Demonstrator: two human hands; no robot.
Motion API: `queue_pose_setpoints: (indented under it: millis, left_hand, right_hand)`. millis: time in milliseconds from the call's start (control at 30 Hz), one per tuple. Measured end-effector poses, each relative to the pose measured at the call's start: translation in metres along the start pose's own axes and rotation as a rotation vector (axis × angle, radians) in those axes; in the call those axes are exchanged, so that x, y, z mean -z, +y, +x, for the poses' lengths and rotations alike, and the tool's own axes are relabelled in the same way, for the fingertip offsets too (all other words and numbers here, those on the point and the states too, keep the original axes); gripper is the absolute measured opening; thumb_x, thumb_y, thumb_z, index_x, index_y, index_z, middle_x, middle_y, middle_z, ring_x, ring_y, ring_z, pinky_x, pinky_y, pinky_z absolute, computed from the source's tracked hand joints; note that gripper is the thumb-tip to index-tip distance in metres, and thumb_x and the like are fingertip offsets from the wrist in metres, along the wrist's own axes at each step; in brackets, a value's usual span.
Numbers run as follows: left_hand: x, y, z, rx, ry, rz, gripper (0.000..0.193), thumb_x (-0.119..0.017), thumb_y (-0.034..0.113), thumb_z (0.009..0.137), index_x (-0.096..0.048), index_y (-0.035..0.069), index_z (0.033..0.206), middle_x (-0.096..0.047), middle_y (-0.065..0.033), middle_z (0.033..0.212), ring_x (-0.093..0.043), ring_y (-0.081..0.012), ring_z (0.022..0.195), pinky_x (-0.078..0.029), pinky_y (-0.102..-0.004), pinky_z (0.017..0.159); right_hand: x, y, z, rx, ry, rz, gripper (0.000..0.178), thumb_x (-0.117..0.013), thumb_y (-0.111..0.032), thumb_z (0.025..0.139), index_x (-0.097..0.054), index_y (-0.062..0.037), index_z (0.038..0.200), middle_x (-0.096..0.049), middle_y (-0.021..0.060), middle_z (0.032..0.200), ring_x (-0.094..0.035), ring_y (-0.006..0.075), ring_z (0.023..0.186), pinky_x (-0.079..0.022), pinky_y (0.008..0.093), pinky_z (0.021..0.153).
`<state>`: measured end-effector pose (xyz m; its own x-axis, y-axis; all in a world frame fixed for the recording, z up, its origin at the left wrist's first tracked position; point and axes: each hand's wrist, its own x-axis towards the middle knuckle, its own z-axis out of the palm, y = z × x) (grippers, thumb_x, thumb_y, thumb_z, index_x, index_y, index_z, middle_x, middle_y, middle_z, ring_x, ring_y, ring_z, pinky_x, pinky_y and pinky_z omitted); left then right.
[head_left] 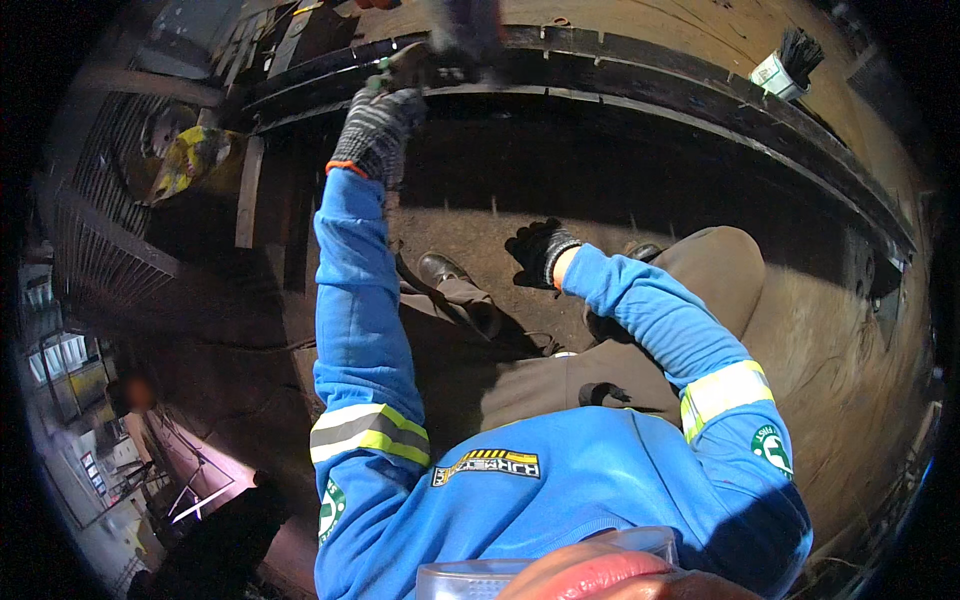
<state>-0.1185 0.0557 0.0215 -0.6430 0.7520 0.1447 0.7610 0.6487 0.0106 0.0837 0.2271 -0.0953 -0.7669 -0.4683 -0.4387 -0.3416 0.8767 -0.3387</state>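
My left hand, in a grey striped knit glove with an orange cuff, reaches far forward to the long dark metal beam. Its fingers are curled at a small dark piece with green spots by the beam's edge; what exactly they grip is hard to see. A blurred grey shape lies just beyond, too smeared to name. Lower and to the right, my right hand hangs over the floor between my legs in a black-palmed glove. Its fingers are apart and hold nothing.
A white container full of thin dark rods stands beyond the beam at the far right. To the left are a metal grating and a yellow bag. A dark, person-like shape is at the lower left.
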Motion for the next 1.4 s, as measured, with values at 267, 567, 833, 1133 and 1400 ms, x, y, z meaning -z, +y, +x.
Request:
queue_pose_setpoints:
  millis: [267,567,833,1133,1400]
  left_hand:
    - [-0.01,-0.061,-0.033,0.522,0.025,0.143,0.026,-0.062,0.012,0.071,-0.06,0.009,0.097,-0.062,-0.0126,0.099,-0.057,-0.0281,0.095,-0.045,-0.0353,0.08]
    - [0.003,-0.077,-0.044,0.603,-0.089,0.219,0.024,-0.048,0.01,0.081,-0.061,0.008,0.101,-0.063,-0.0117,0.094,-0.059,-0.0237,0.093,-0.043,-0.0315,0.081]
    - [-0.021,-0.016,0.0,0.151,0.293,-0.084,0.017,-0.047,0.011,0.084,-0.061,0.005,0.092,-0.06,-0.0053,0.072,-0.054,-0.0161,0.064,-0.044,-0.0291,0.061]
    - [0.014,0.105,0.025,0.325,0.089,-1.354,0.023,-0.051,0.001,0.084,-0.053,0.003,0.106,-0.062,-0.0109,0.089,-0.058,-0.0169,0.088,-0.045,-0.0255,0.082]
    - [0.002,0.095,0.028,-0.148,0.263,-0.872,0.017,-0.05,0.006,0.083,-0.056,0.003,0.099,-0.062,-0.0066,0.082,-0.058,-0.018,0.082,-0.045,-0.028,0.079]
  right_hand:
    - [0.004,-0.005,0.008,0.011,-0.043,0.054,0.046,-0.063,-0.038,0.071,-0.058,-0.0054,0.103,-0.06,0.0165,0.099,-0.058,0.0332,0.091,-0.045,0.0442,0.077]
    - [0.019,-0.013,-0.001,-0.008,-0.079,-0.021,0.042,-0.063,-0.038,0.072,-0.059,-0.007,0.1,-0.06,0.0149,0.1,-0.057,0.0314,0.095,-0.044,0.0438,0.078]
    - [0.003,-0.003,0.006,0.041,-0.016,-0.039,0.047,-0.061,-0.039,0.073,-0.056,-0.0058,0.106,-0.057,0.0157,0.105,-0.054,0.0325,0.1,-0.044,0.0426,0.081]
    - [0.01,-0.006,-0.002,-0.003,-0.066,-0.071,0.045,-0.06,-0.04,0.074,-0.058,-0.0068,0.104,-0.059,0.0131,0.104,-0.056,0.0304,0.099,-0.043,0.0442,0.08]
    - [0.007,-0.001,-0.003,-0.037,-0.081,-0.078,0.049,-0.06,-0.041,0.073,-0.057,-0.008,0.109,-0.058,0.0133,0.11,-0.055,0.0307,0.101,-0.043,0.0431,0.085]
